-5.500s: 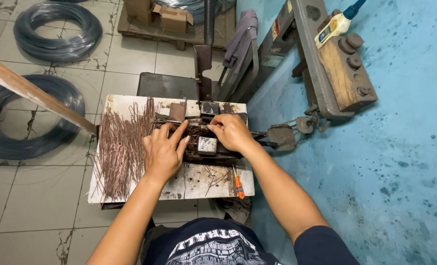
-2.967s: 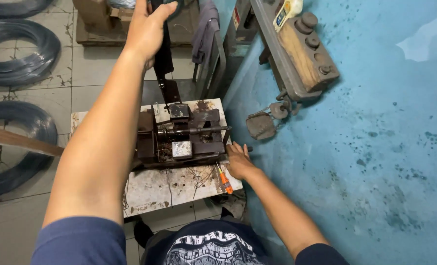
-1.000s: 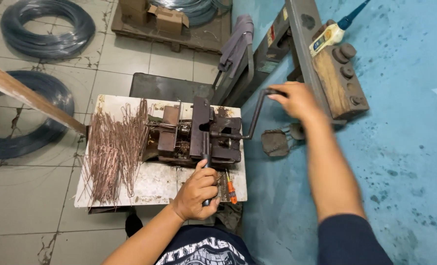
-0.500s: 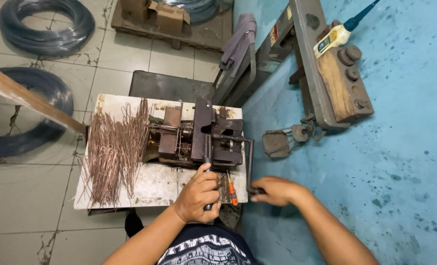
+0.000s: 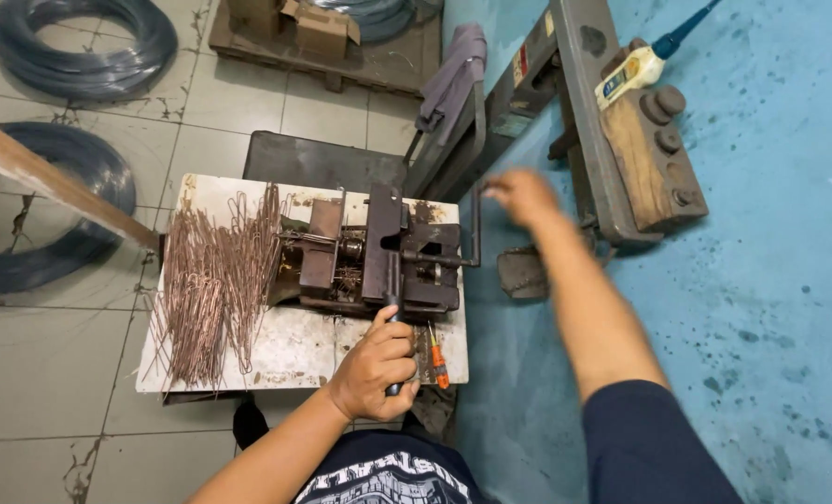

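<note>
2 hands share this job, and I take them from left to right. Furthest left on the white worktop [image 5: 294, 350] lies the pile of bent copper-coloured wire pieces [image 5: 215, 280], loose and fanned out, just beside the rusty bending jig [image 5: 378, 257] bolted near the table's right edge. My left hand [image 5: 376, 369] is closed around the dark lever handle [image 5: 392, 303] that runs from the jig toward me; I judge it best to keep that grip firm and the lever steady, so the wire stays pinned while the other side turns. An orange screwdriver [image 5: 437, 355] lies just right of that hand, close enough to knock, so I would keep the wrist clear of it.

Further right, my right hand [image 5: 523, 196] is at the top of the crank handle [image 5: 476, 219], blurred with motion; I cannot tell how tightly the fingers wrap it. A smooth, full sweep of the crank, without jerking, should give an even bend.

Compared with 0.5 s ago, the right hand has swung from low beside the table's front corner up to the far side of the jig, carrying the crank round with it. The left hand has not shifted on the lever, and the wire pile looks unchanged.
</note>
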